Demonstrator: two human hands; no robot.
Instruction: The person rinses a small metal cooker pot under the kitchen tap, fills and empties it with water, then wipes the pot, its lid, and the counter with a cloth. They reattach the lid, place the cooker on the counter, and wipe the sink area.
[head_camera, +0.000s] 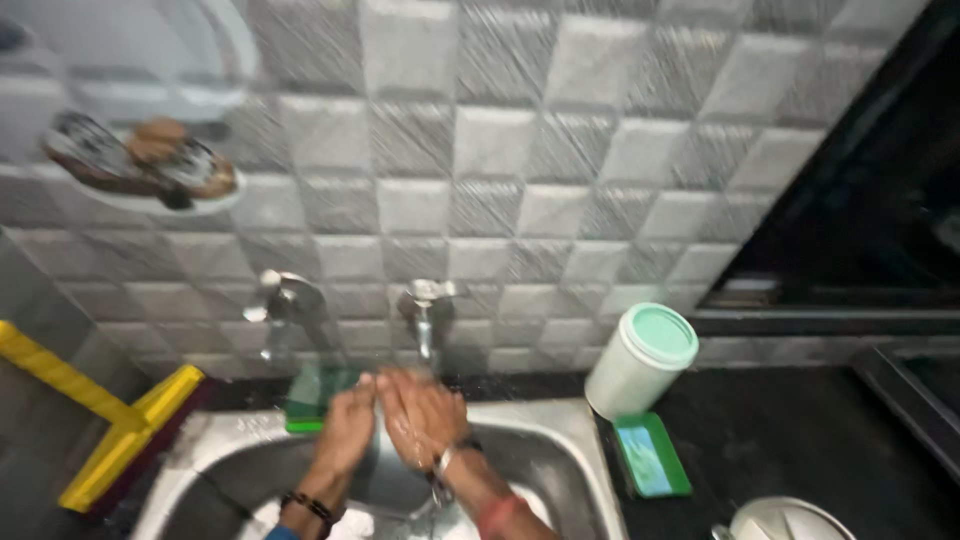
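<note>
Left hand (345, 428) and right hand (425, 415) pressed together mid-frame under tap (425, 305), fingers open, empty; wet, likely slippery.

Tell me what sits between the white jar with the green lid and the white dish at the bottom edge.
In the head view, a green soap tray lies on the black counter between them.

Whole picture blurry, streaky from camera shake. Light soft, coming from above; grey wall tiles (520, 150) bright. Right side dark, black counter (800, 440) dim. Sink (560, 440) shiny, small glare. Edges bent, smeared.
</note>
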